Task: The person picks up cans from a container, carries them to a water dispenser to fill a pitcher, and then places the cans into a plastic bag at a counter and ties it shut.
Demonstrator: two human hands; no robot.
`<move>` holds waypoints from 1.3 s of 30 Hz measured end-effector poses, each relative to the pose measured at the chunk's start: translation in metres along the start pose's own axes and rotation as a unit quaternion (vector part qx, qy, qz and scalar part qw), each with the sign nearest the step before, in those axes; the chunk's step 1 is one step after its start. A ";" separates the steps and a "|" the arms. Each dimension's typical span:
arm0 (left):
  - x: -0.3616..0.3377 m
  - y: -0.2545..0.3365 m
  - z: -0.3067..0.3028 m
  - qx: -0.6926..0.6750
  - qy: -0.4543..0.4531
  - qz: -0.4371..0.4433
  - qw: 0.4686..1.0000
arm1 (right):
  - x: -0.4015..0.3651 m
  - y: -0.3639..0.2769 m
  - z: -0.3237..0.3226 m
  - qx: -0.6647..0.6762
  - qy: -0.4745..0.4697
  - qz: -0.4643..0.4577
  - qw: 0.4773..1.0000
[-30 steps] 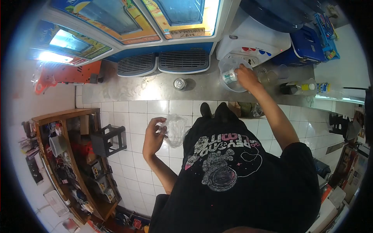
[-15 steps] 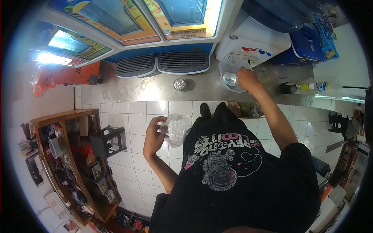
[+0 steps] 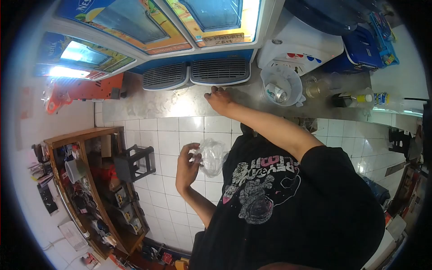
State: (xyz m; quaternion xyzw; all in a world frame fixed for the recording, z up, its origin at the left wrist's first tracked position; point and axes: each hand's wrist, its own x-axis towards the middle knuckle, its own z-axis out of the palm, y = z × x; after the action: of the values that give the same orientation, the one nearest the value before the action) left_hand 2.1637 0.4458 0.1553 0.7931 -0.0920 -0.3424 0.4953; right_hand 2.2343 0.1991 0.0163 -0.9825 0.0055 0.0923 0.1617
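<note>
My left hand (image 3: 188, 167) is closed on a clear plastic bag (image 3: 211, 157), which hangs over the tiled floor. Over the metal counter, my right hand (image 3: 219, 100) has its fingers curled in front of the dispenser's drip trays. Whatever is under or inside those fingers is hidden, and the can that stood around that spot does not show. On the right, a clear plastic pitcher (image 3: 294, 83) stands on the counter. A silver can with a pale label (image 3: 279, 94) lies tilted inside it, with no hand touching it.
Drink dispensers with drip trays (image 3: 219, 71) line the counter's back. A white water dispenser (image 3: 292, 40), a glass mug (image 3: 312, 86) and a dark bottle (image 3: 344, 100) are at the right. Lower left are a black stool (image 3: 130, 164) and a wooden shelf (image 3: 85, 135).
My right hand has let go of the can in the pitcher and moved left to where the other can stood. My left hand still holds the bag. The view has shifted slightly.
</note>
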 end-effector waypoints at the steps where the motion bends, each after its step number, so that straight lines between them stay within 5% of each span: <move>1: -0.004 -0.005 0.000 -0.002 -0.001 0.002 1.000 | -0.003 0.001 -0.001 -0.003 0.000 0.001 1.000; 4: -0.013 -0.022 0.001 -0.029 0.011 -0.026 0.999 | -0.028 0.012 -0.019 0.048 0.041 0.027 0.998; 8: -0.016 -0.026 -0.003 -0.035 0.011 -0.046 0.998 | -0.111 0.042 -0.127 0.376 0.112 0.011 0.920; 13: 0.004 -0.023 -0.008 -0.033 -0.008 -0.032 0.999 | -0.187 0.120 -0.170 0.444 0.167 0.199 0.857; 16: 0.021 -0.009 -0.007 -0.008 -0.035 -0.016 0.999 | -0.192 0.151 -0.146 0.279 0.193 0.260 0.904; 24: 0.035 0.015 -0.001 0.022 -0.065 -0.001 0.998 | -0.177 0.142 -0.097 0.200 0.146 0.252 0.936; 26: 0.033 0.016 0.000 0.027 -0.066 0.003 0.997 | -0.171 0.134 -0.107 0.116 0.050 0.306 0.944; 29: 0.029 0.013 -0.001 0.031 -0.065 0.012 0.997 | -0.166 0.144 -0.090 -0.015 0.059 0.258 0.964; 39: 0.020 0.005 -0.002 0.020 -0.041 0.003 0.999 | -0.163 0.144 -0.097 -0.044 0.077 0.278 0.957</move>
State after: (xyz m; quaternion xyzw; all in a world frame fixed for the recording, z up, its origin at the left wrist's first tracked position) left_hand 2.1806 0.4351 0.1509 0.7879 -0.1215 -0.3712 0.4761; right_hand 2.0861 0.0280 0.0909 -0.9525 0.2867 0.0576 0.0855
